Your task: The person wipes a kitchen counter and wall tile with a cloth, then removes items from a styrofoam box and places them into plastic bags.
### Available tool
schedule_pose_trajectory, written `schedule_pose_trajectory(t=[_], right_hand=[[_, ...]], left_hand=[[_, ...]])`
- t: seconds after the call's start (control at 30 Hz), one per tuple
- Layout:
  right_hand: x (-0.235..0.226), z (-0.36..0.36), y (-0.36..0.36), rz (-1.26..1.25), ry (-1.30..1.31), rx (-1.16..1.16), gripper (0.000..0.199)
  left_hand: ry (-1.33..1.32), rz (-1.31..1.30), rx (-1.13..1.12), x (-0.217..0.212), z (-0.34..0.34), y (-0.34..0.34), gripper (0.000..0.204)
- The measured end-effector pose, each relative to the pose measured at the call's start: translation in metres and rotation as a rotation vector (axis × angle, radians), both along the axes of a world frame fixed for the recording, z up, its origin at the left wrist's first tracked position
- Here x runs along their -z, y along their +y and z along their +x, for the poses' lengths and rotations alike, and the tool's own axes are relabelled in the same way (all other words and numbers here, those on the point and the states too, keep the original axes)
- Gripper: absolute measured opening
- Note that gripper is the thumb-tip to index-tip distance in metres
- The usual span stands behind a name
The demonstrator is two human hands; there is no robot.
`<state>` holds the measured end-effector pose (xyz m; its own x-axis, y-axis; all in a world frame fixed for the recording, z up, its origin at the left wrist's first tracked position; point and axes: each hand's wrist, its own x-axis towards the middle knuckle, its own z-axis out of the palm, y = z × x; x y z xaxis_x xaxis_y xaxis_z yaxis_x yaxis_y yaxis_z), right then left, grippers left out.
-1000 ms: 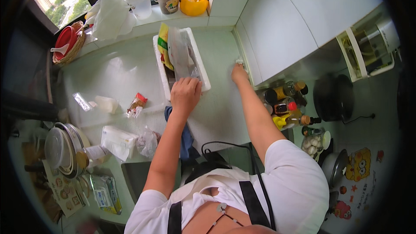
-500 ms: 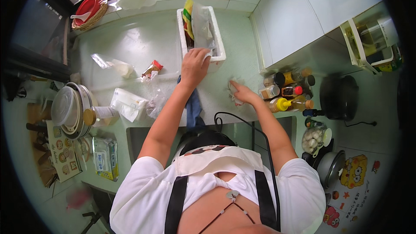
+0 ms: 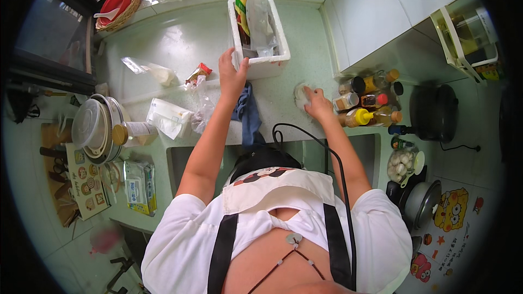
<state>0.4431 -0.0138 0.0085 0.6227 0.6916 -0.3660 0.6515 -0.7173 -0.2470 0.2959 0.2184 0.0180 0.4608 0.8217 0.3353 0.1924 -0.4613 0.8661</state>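
A white foam box [image 3: 279,27] stands on the pale green counter, with a yellow-green packet [image 3: 241,8] and clear plastic bags [image 3: 262,24] upright in it. At its near left corner is my left hand [image 3: 233,76], fingers along the left side and thumb at the near wall. My right hand [image 3: 318,104] presses a crumpled white tissue [image 3: 300,97] onto the counter, between the box and the seasoning bottles. Part of the tissue is hidden under the fingers. A blue cloth [image 3: 248,114] hangs over the counter's front edge below my left hand.
Several seasoning bottles [image 3: 362,99] crowd the right side. Left of my arm lie a tissue pack [image 3: 166,117], a plastic bag [image 3: 202,106], a red packet [image 3: 198,73] and a white bag [image 3: 160,73]. Stacked bowls [image 3: 95,128] stand further left. A black cable [image 3: 327,147] crosses beside my right forearm.
My left hand has slid left from the box's near rim to its near left corner. The right hand has moved the tissue a little farther from me. The view has shifted slightly.
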Motion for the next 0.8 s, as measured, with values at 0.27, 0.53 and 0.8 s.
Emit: schedule_pose_trajectory(t=[0.27,0.53,0.8], right_hand=[[0.062,0.009,-0.02,0.412,-0.024,0.062,0.03],[0.063,0.033,-0.022,0.889,0.727,0.604,0.018],[0.062,0.033,-0.017,0.833,0.646,0.609,0.019]], left_hand=[[-0.036,-0.362,-0.046,0.033,0.028,0.018,0.051],[-0.016,-0.47,-0.085,0.022,0.033,0.011,0.045],[0.126,-0.4,-0.052,0.023,0.017,0.001,0.048]])
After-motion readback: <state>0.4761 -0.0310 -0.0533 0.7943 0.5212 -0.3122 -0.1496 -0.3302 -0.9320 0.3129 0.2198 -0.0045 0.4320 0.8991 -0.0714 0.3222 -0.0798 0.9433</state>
